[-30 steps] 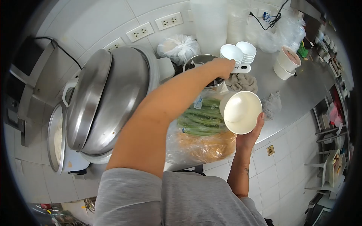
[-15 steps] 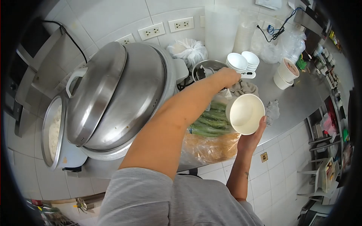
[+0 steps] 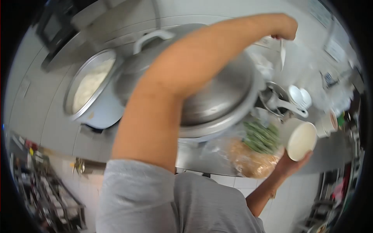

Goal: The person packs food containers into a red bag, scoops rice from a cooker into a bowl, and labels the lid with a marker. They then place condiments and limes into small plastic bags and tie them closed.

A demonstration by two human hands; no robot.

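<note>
My left hand (image 3: 286,28) is raised high at the upper right, with the arm crossing in front of the big steel lidded pot (image 3: 221,97). Its fingers are closed round a white rice paddle (image 3: 282,56) that points down, seen nearly edge-on and blurred. In my right hand (image 3: 291,164) is a white paper bowl (image 3: 302,141), tilted so its bare inside shows. A small metal pot (image 3: 268,91) with a pale-handled ladle (image 3: 291,106) in it stands between my two hands. Bagged green vegetables (image 3: 261,136) lie left of the bowl.
An open pot of white rice (image 3: 91,85) stands at the left. Small white bowls (image 3: 301,95) are stacked near the ladle handle. Paper tubs (image 3: 327,123) stand at the right. A plastic bag with orange-brown food (image 3: 252,159) sits at the counter's front edge.
My left hand has risen from the small pot, bringing up the white paddle. The view has swung left, so the rice pot shows more fully. The paper bowl stays in my right hand.
</note>
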